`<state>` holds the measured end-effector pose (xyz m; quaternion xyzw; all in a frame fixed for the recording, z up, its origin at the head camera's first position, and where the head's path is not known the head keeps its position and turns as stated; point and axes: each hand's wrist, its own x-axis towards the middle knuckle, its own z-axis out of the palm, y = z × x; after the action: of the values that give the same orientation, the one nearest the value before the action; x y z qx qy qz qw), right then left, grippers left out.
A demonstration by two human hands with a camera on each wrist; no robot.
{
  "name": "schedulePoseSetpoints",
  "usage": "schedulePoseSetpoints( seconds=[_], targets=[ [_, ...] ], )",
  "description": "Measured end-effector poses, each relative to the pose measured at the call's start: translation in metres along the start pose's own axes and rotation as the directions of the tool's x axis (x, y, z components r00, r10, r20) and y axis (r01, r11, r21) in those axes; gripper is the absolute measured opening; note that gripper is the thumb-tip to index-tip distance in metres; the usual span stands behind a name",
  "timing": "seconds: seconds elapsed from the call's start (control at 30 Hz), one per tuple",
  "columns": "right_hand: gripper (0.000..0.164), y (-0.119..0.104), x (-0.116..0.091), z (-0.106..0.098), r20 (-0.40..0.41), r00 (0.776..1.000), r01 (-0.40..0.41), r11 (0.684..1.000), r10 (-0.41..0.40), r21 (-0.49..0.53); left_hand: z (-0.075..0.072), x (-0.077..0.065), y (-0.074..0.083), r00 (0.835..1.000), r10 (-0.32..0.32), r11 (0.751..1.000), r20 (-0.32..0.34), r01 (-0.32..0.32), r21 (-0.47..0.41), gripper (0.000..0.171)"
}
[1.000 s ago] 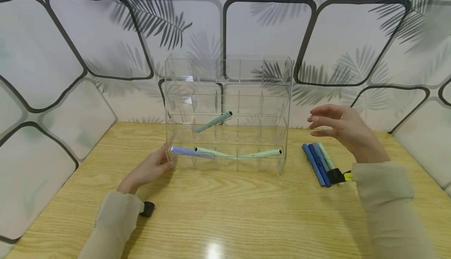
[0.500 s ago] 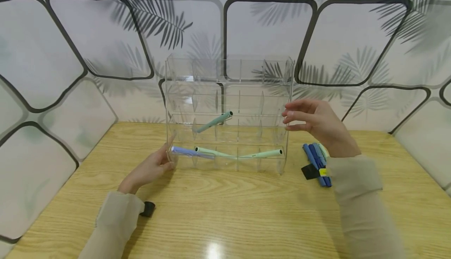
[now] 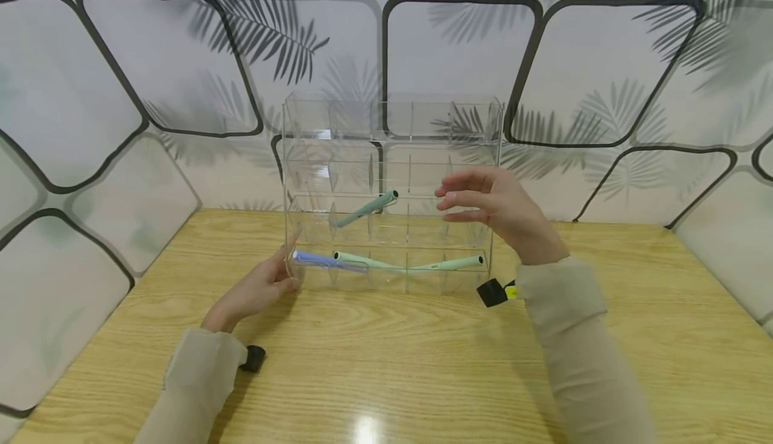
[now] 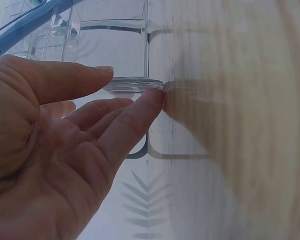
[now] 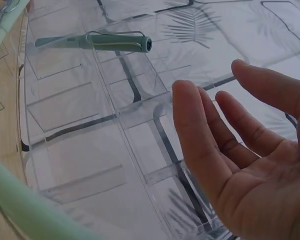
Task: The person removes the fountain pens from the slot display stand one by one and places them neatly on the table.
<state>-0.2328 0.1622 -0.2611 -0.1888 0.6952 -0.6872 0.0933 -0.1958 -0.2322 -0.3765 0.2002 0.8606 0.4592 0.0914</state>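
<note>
A clear acrylic rack (image 3: 389, 162) with stepped tiers of compartments stands on the table. My left hand (image 3: 260, 291) grips its lower left side, thumb in front and fingers behind the edge in the left wrist view. A teal-green capped pen (image 3: 367, 209) leans at a slant in the second tier from the bottom. Along the bottom tier lie a lavender-blue pen (image 3: 317, 259), one pale green pen (image 3: 362, 261) and another pale green pen (image 3: 449, 265). My right hand (image 3: 498, 206), holding nothing, hovers before the rack's right part with fingers loosely bent, right of the teal-green pen.
The wood-grain table (image 3: 386, 363) runs back to a patterned wall (image 3: 459, 62). Black camera straps hang at both wrists, the right strap (image 3: 492, 292) near the rack's lower right corner. My right sleeve (image 3: 564, 296) hides part of the table.
My right hand has moved left, from above the loose pens on the table to in front of the rack. The sleeve now covers those pens. The left hand keeps its place.
</note>
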Motion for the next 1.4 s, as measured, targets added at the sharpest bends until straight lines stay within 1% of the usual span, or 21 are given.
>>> schedulePoseSetpoints(
  seconds=[0.1, 0.2, 0.4, 0.57, 0.73, 0.93, 1.07, 1.23, 1.4],
  targets=[
    [0.018, 0.002, 0.005, 0.007, 0.005, 1.000, 0.000, 1.000, 0.000, -0.019, 0.000, 0.000, 0.000, 1.000, 0.007, 1.000, 0.002, -0.007, -0.002, 0.084],
    [0.023, 0.003, 0.008, 0.013, 0.008, 1.000, -0.007, 1.000, 0.007, -0.028, 0.000, -0.001, 0.000, 1.000, -0.002, 1.000, 0.003, 0.002, -0.001, 0.084],
    [0.034, 0.004, 0.013, 0.023, 0.022, 1.000, -0.018, 1.000, 0.018, -0.004, 0.000, 0.000, 0.000, 1.000, 0.003, 1.000, 0.006, -0.003, 0.000, 0.084],
    [0.033, 0.006, 0.017, 0.031, 0.014, 0.999, -0.037, 0.999, 0.036, 0.029, -0.002, 0.000, 0.000, 1.000, 0.000, 1.000, 0.005, 0.000, 0.012, 0.084],
    [0.036, 0.012, 0.021, 0.039, 0.019, 0.998, -0.062, 0.997, 0.062, 0.044, -0.001, 0.000, 0.000, 1.000, -0.007, 1.000, 0.004, 0.007, 0.007, 0.084],
    [0.039, 0.015, 0.026, 0.047, 0.049, 0.994, -0.097, 0.995, 0.095, 0.024, 0.000, 0.000, 0.002, 1.000, 0.002, 1.000, 0.009, -0.002, -0.021, 0.085],
    [0.041, 0.017, 0.031, 0.050, 0.063, 0.993, -0.105, 0.995, 0.104, 0.000, 0.000, 0.000, 0.002, 1.000, 0.002, 0.999, 0.017, -0.001, -0.037, 0.086],
    [0.039, 0.018, 0.037, 0.056, 0.065, 0.991, -0.119, 0.993, 0.119, 0.001, -0.001, 0.000, 0.001, 1.000, -0.010, 0.999, 0.018, 0.011, -0.031, 0.086],
    [0.038, 0.019, 0.042, 0.062, 0.072, 0.990, -0.125, 0.992, 0.124, 0.002, -0.001, -0.001, 0.001, 1.000, -0.008, 1.000, 0.010, 0.008, -0.014, 0.085]
  ],
)
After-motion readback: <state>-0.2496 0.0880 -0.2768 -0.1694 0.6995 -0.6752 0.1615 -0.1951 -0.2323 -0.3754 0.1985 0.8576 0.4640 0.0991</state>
